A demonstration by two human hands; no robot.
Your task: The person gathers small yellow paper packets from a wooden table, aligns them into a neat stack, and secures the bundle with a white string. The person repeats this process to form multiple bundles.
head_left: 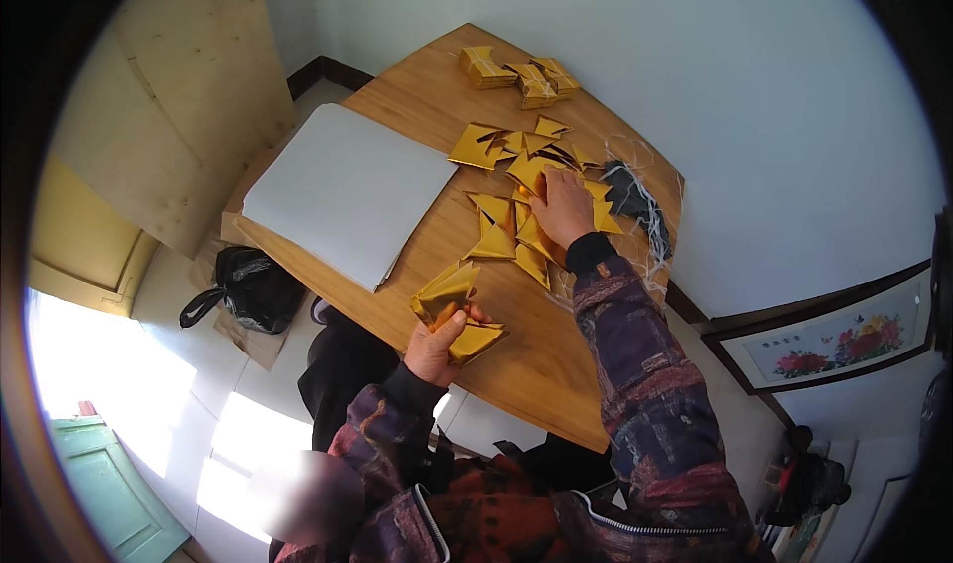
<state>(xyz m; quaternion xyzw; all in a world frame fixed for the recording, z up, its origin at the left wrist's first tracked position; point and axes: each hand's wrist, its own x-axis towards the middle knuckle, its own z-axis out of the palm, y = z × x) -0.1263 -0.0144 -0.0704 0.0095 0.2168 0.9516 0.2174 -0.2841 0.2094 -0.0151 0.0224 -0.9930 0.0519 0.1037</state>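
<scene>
My left hand [434,351] is closed round several pieces of folded gold paper [446,289], held just above the table's near edge. Its thumb presses across them, and the pieces fan apart above and below it. Farther right, my right hand [567,209] reaches into a loose pile of folded gold papers [494,233]. The fingers curl down onto one gold folded paper [527,171] near the middle of the pile, partly hiding it. Shiny, flat and angular, the pile's pieces overlap at different angles.
Tied bundles of gold paper [486,70] sit at the table's far end. A stack of white sheets [347,196] covers its left side. Dark cloth with white strings [635,201] lies by the right edge. A black plastic bag [260,290] rests below left.
</scene>
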